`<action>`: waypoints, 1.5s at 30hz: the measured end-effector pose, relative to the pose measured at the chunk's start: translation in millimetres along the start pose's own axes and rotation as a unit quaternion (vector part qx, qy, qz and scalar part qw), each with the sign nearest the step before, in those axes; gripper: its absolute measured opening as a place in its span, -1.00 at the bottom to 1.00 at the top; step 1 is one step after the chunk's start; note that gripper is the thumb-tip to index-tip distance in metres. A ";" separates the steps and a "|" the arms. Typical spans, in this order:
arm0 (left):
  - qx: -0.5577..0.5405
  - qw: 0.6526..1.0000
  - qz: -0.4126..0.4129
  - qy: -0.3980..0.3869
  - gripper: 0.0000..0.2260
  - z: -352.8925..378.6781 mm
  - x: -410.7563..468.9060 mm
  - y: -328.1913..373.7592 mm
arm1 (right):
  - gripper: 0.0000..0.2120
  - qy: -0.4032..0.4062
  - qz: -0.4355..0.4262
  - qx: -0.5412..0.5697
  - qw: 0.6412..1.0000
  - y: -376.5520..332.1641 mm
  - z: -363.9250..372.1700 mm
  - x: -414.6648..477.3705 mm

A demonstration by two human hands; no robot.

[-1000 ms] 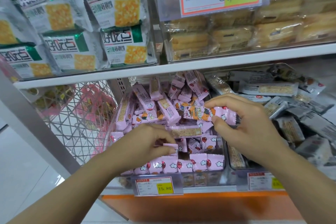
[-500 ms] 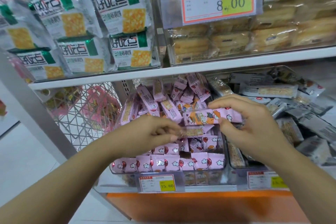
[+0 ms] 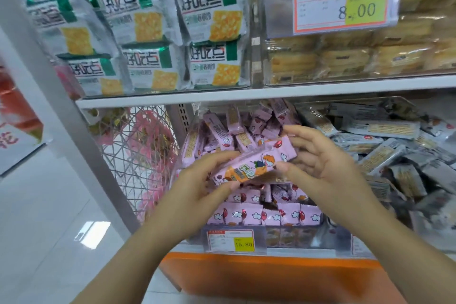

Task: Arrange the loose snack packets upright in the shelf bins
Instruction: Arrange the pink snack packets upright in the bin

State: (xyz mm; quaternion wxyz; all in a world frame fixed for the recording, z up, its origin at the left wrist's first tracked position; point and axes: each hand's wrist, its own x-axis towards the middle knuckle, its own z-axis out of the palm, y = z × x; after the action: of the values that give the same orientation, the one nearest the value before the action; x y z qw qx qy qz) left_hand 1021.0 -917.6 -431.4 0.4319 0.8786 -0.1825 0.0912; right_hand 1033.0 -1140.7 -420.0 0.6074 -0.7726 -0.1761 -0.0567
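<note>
A long pink snack packet with an orange cartoon print is held tilted above the clear bin of pink packets. My left hand pinches its lower left end between thumb and fingers. My right hand holds its upper right end, fingers curved behind it and thumb in front. In the bin, a front row of pink packets stands upright, and a loose heap of pink packets lies behind it.
A neighbouring bin to the right holds loose grey packets. The shelf above carries green-and-white cracker bags and clear-wrapped cakes. A wire basket stands to the left. Price tags hang on the bin fronts.
Both hands have come together on one pink packet and lifted it, tilted, above the bin. Earlier the left hand was down among the front packets. The camera has moved closer.
</note>
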 end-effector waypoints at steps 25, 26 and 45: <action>0.134 0.982 0.046 0.129 -0.57 -3.3 -24.8 -50.2 | -0.02 -0.513 0.217 -0.465 0.688 -0.6 28.9 49.0; 0.138 0.981 0.047 0.129 -0.57 -2.8 -24.5 -51.0 | -0.01 -0.514 0.214 -0.466 0.688 0.6 28.6 49.7; 0.181 0.973 0.050 0.131 -0.62 4.9 -20.5 -55.1 | 0.01 -0.533 0.248 -0.437 0.681 11.0 20.3 51.1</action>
State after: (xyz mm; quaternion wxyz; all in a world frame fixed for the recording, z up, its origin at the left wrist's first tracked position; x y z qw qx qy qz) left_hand 1024.2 -885.7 -480.9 0.2806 0.9123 -0.1482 0.2589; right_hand 1081.8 -1113.1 -419.9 -0.0036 -0.8652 -0.2277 0.4468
